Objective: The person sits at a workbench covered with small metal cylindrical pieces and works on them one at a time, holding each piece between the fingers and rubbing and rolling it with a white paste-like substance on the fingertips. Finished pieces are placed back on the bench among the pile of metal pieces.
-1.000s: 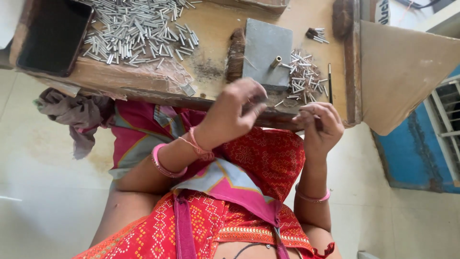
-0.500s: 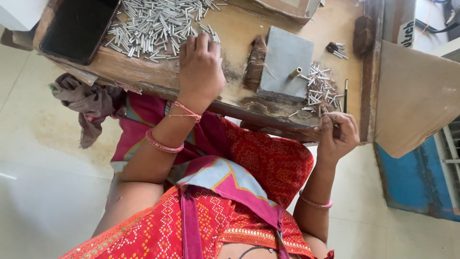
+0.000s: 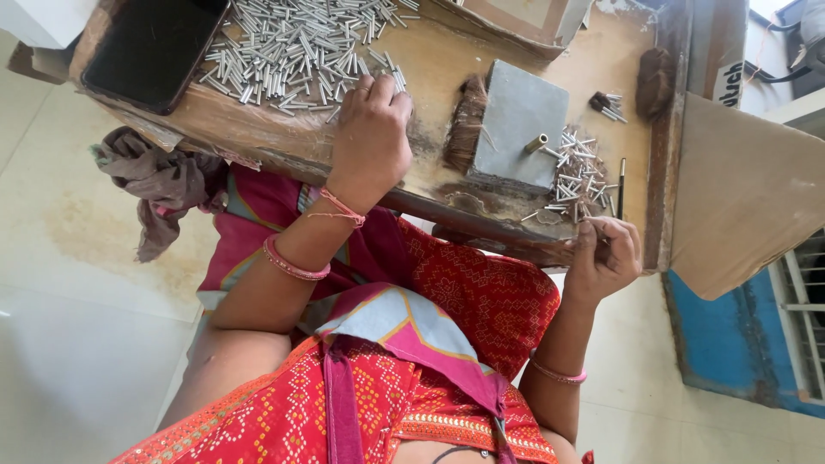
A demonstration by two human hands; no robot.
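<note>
Here the left hand (image 3: 371, 129) rests palm down at the near edge of a big heap of small silver metal tubes (image 3: 296, 47) on the wooden workbench (image 3: 447, 64), its fingers curled and pressed close together over a few tubes; whether it actually grips one cannot be told from this angle. The right hand (image 3: 606, 258) sits at the bench's near edge, fingers bunched in a pinch around what seems to be a small dark tuft, though the view is too poor to be sure. Just beyond it lies a smaller scatter of tubes (image 3: 577, 176), beside a grey metal block (image 3: 516, 137) with a short brass peg (image 3: 536, 143) standing on it. A dark bristle bundle (image 3: 467, 125) leans against the block's left side. A black tray (image 3: 155, 47) lies left of the heap, and a brownish cloth (image 3: 159, 185) hangs off the bench edge
</note>
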